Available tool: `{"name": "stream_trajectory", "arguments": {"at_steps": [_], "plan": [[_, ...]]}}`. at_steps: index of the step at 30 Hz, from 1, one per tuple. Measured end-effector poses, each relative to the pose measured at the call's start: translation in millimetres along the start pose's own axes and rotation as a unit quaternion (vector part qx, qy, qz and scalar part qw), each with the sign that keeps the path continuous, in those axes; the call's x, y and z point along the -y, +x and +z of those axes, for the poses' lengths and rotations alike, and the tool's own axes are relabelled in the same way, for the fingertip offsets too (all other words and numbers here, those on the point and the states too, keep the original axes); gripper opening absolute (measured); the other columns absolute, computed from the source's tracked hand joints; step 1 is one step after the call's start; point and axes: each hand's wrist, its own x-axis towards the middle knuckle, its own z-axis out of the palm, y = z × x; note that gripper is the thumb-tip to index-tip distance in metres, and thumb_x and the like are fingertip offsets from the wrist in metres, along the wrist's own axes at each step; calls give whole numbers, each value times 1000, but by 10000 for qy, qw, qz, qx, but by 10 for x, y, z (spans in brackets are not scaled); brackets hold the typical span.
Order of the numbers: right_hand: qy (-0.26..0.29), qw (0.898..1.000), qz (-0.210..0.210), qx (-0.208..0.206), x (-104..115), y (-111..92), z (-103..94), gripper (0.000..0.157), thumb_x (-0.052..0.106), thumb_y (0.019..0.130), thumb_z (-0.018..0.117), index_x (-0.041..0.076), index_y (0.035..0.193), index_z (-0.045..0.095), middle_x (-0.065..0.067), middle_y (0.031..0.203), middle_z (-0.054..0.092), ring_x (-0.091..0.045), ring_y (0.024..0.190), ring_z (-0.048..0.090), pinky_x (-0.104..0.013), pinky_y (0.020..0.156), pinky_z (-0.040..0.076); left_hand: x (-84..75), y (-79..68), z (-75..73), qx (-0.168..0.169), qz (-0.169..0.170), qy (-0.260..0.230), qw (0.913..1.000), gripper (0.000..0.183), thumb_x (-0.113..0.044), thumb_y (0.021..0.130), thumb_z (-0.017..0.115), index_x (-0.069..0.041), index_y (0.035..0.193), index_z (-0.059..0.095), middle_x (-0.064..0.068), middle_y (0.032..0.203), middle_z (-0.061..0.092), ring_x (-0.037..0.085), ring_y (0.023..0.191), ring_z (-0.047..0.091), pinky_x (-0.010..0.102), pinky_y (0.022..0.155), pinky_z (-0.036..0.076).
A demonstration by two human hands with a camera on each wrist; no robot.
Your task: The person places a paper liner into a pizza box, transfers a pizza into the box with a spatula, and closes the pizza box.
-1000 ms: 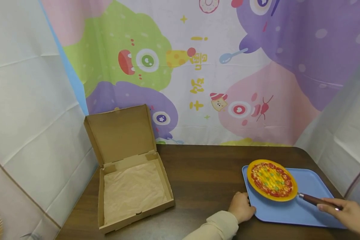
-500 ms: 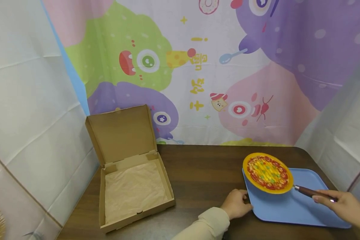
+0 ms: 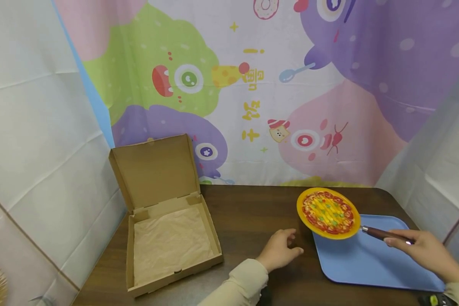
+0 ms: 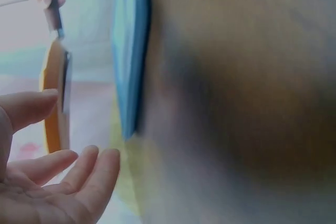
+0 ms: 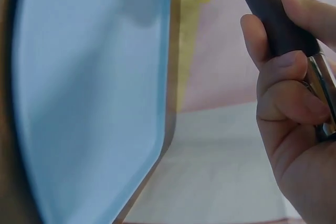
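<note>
My right hand (image 3: 420, 253) grips the dark wooden handle of a pizza spatula (image 3: 382, 233). On its blade lies a pizza (image 3: 328, 213) with a yellow-orange rim and red, yellow and green topping. Seen edge-on in the left wrist view, the pizza (image 4: 51, 74) sits against the thin blade (image 4: 66, 80). The pizza is raised above the left part of a blue tray (image 3: 382, 265) and juts past its left edge. My left hand (image 3: 279, 251) hovers left of the tray, fingers spread and loosely bent, touching nothing.
On the left of the brown table (image 3: 252, 216) stands a cardboard pizza box (image 3: 176, 278), its lid (image 3: 157, 172) raised, lined with crumpled brown paper (image 3: 172, 244). A cartoon-printed cloth (image 3: 233, 161) hangs behind the table, and pale cloth walls flank both sides.
The spatula and pizza have risen off the tray and moved left. My left hand has let go of the tray's left edge and drawn away to the left.
</note>
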Motion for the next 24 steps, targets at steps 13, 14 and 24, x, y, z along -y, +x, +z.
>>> {"name": "stream_trajectory", "arguments": {"at_steps": [13,14,24], "plan": [[-120,9986,-517,-4,434,208,23,55,40,91,67,-7,119,66,-8,77,63,-7,57,41,-23,49,30,139,-291,-716,-299,156,-338,9989,62,-24,88,71,0,141,49,19,132,59,35,116,60,44,96,53],[-120,9984,-548,1,475,224,30,55,40,91,68,-8,118,67,-9,79,64,-8,59,43,-23,50,30,145,-325,-771,-324,164,-368,9987,62,-24,88,71,0,141,49,19,133,58,35,117,59,45,97,52],[171,9955,-921,162,801,371,147,50,39,90,69,-4,116,69,-20,103,72,-23,81,65,-31,59,51,358,-647,-1287,-804,278,-193,9962,64,-23,89,71,4,142,46,23,132,57,39,121,56,51,100,49]]}}
